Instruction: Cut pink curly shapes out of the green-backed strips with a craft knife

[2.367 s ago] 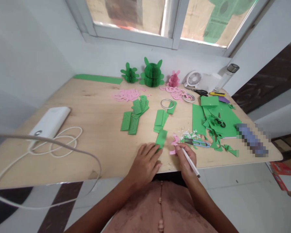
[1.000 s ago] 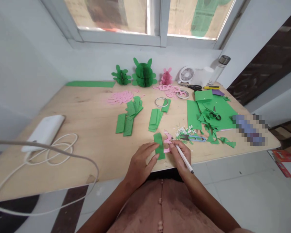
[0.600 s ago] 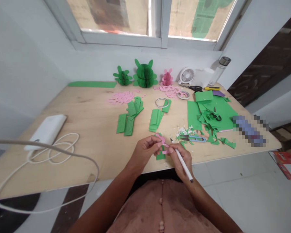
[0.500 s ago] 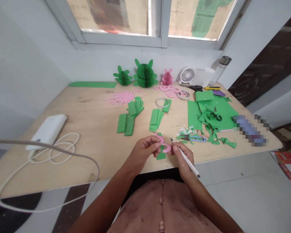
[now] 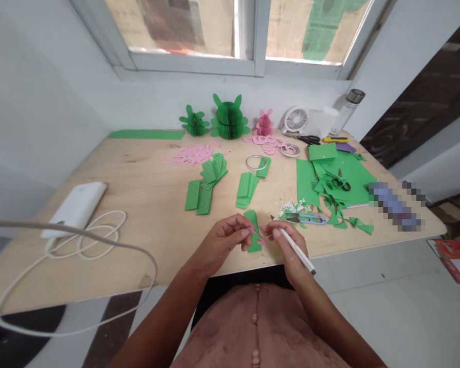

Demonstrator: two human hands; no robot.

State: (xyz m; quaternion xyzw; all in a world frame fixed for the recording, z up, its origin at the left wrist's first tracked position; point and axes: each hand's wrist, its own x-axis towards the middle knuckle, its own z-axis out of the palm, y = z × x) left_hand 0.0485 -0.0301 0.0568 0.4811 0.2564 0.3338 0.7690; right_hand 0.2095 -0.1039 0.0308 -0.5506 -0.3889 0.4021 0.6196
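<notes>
Between finger and thumb, my left hand [image 5: 228,240] pinches a small pink paper cutout [image 5: 255,231], seen nearly edge-on. My right hand [image 5: 289,245] is closed around a white pen [image 5: 296,249] that slants down toward me; its fingertips are close to the cutout's right side, and I cannot tell if they touch it. Under the cutout lies a green paper strip [image 5: 254,243] on the table. Farther back are folded green strips [image 5: 246,188], with a tape ring [image 5: 256,162] behind them. Blue thread snips [image 5: 308,219] lie right of my right hand among white and green scraps [image 5: 294,207].
Pink paper cutouts [image 5: 193,154] and folded green pieces [image 5: 199,197] lie left of centre. Green honeycomb paper figures [image 5: 230,120], a pink one [image 5: 265,122] and a small fan [image 5: 295,119] stand at the back. A white power bank [image 5: 76,204] with a looped cable is at left.
The pink cutout has turned from showing its curved face to nearly edge-on. My right hand's fingertips have shifted slightly left, toward it. The pen stays in my right hand.
</notes>
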